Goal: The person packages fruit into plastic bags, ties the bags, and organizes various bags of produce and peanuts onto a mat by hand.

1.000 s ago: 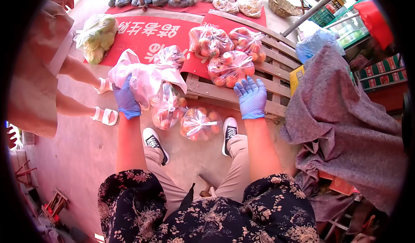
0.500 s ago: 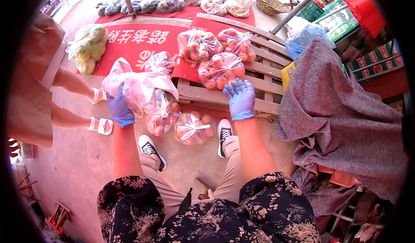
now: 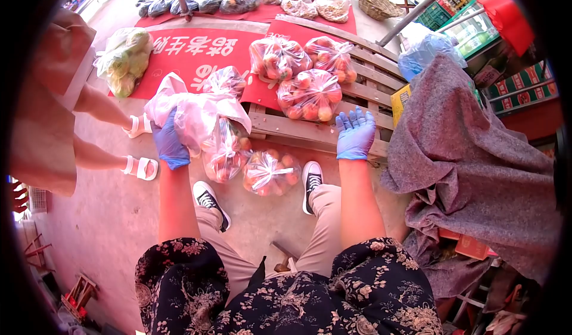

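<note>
My left hand (image 3: pixel 170 139), in a blue glove, is closed on the edge of a pale pink plastic bag (image 3: pixel 199 111). My gloved right hand (image 3: pixel 356 133) is raised over the pallet's front edge, fingers spread, holding nothing. Just behind it, a clear bag of red fruit (image 3: pixel 310 95) lies on the pallet beside two more such bags. Below the pink bag, one clear fruit bag (image 3: pixel 223 151) hangs or stands, partly hidden by it, and another tied fruit bag (image 3: pixel 271 171) is beside it, near my shoes.
A wooden pallet (image 3: pixel 366 93) and red cloth (image 3: pixel 173 44) lie ahead. Green vegetables (image 3: pixel 125 61) are bagged at the left, near a person's legs (image 3: pixel 98 105). A grey cloth (image 3: pixel 459 144) covers things at the right. More bags and a wicker basket (image 3: pixel 376 4) stand farther back.
My right hand has moved right, away from the fruit bag on the pallet. My left hand still has the pink bag. The view has shifted slightly.
</note>
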The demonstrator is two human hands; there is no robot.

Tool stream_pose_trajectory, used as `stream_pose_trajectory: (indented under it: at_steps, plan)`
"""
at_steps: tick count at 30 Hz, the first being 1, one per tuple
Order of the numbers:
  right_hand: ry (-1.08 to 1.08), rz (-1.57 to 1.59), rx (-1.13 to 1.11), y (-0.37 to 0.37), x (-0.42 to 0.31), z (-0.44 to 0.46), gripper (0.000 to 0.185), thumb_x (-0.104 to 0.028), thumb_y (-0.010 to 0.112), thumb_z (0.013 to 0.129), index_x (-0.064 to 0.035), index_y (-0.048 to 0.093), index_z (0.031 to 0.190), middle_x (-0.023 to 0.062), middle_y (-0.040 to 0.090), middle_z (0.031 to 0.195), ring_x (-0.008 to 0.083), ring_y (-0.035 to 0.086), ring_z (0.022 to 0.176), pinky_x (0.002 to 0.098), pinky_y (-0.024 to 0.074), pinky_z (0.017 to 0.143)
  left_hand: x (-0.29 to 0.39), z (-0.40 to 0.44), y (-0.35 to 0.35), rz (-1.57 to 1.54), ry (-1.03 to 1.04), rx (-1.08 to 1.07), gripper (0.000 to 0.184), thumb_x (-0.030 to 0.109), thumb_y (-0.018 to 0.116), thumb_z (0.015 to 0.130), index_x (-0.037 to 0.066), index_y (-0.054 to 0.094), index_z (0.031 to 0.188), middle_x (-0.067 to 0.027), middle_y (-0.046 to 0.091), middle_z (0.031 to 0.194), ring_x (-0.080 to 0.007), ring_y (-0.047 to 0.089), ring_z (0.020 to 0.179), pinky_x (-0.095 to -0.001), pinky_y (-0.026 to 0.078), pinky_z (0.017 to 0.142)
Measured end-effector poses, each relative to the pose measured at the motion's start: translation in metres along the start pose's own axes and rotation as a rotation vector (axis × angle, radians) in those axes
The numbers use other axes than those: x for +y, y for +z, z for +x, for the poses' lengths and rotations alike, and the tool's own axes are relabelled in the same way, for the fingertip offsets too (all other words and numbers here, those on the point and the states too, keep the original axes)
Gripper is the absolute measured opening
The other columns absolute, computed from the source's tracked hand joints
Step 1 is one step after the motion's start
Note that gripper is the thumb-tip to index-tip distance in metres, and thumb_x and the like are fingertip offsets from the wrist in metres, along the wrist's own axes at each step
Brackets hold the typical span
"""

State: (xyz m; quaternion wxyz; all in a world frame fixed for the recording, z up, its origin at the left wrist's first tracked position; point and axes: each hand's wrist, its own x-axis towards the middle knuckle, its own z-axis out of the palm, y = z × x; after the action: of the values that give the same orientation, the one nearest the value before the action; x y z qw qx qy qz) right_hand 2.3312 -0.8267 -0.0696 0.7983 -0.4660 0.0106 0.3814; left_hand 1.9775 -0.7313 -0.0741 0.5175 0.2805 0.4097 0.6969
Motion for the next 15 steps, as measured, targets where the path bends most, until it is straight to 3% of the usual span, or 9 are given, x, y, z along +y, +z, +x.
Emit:
stream_pose_trajectory:
  at_steps: [15]
  plan:
    - [-0.012,0.037,-0.032,0.0048,-0.0082,-0.0028,0.056,-0.044,0.043,0.086,-0.0014,0.041,0.123,0.0125,0.043,0.113,0.0247,0.050,0.092,0.0362,0.0444,0.080,-0.0075,0.0020,0.0022,0.005,0.041,-0.062,0.040,0.002,0.058,0.081,0.005,0.046,0.119,-0.0080,0.057,0.107,-0.0183,0.059,0.092,-0.0299,0.053,0.075]
